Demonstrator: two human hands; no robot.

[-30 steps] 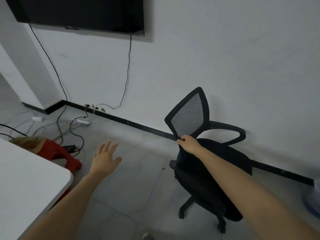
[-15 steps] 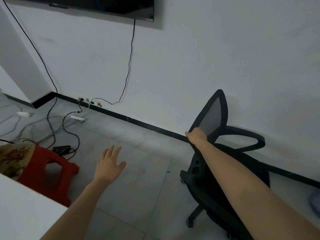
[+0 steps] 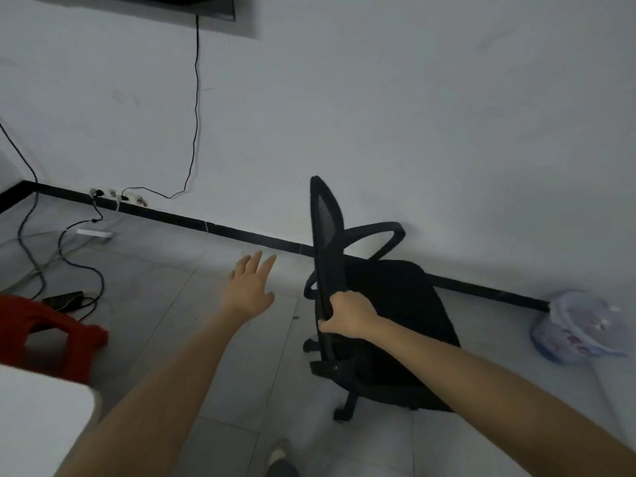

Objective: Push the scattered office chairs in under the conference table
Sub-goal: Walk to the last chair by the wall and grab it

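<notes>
A black office chair with a mesh back and loop armrests stands on its wheeled base close to the white wall. Its backrest is seen edge-on, turned toward me. My right hand grips the lower edge of that backrest. To the chair's left, my left hand hovers over the floor with fingers spread and nothing in it. A white corner of the conference table shows at the bottom left.
A red plastic stool stands beside the table corner. Cables and a power strip lie on the floor at the left, by wall sockets. A plastic bag rests against the baseboard at the right. My shoe shows at the bottom.
The chair has swivelled so its backrest now shows edge-on, and it has moved nearer to me. My right hand keeps its grip, lower on the backrest. My left hand came closer to the chair.
</notes>
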